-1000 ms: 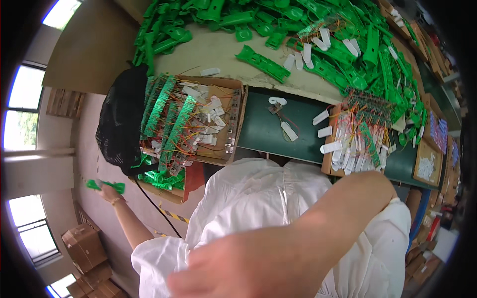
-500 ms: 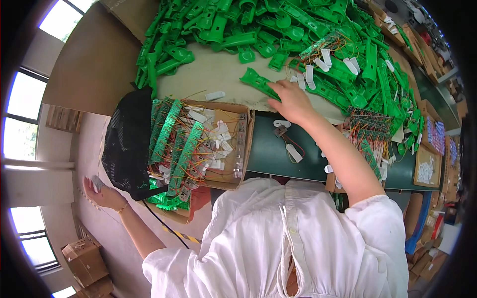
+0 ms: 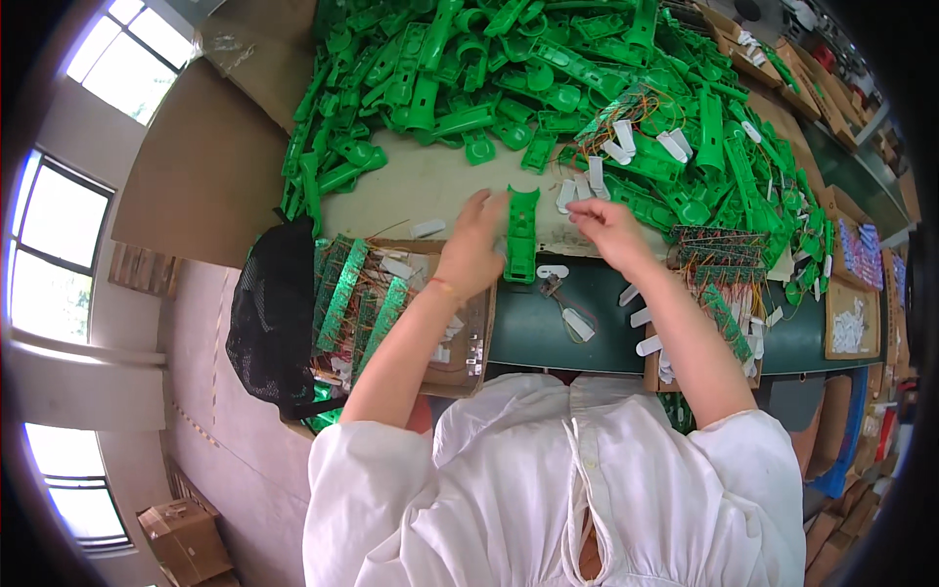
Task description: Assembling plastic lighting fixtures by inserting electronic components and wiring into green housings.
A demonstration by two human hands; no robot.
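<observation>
Here, viewed from the head camera, both hands meet over a pale work surface [image 3: 421, 186] at the near edge of a large heap of green plastic parts [image 3: 548, 78]. The left hand [image 3: 471, 249] has its fingers curled against the left edge of a long green plastic housing [image 3: 521, 235], which lies lengthwise (forked end away from the person) between the two hands. The right hand [image 3: 608, 227] sits just right of the housing, its fingertips pinched together; whether they grip anything cannot be told, as the object, if any, is too small to resolve. Small white plastic pieces [image 3: 577, 191] lie scattered just beyond the fingers and on the dark green table edge [image 3: 533, 328] below. To the left, an open cardboard box [image 3: 469, 342] holds green circuit boards [image 3: 342, 293] with orange wires; a second batch of wired boards [image 3: 724, 284] lies to the right. A black mesh bag [image 3: 274, 313] hangs beside the box.
</observation>
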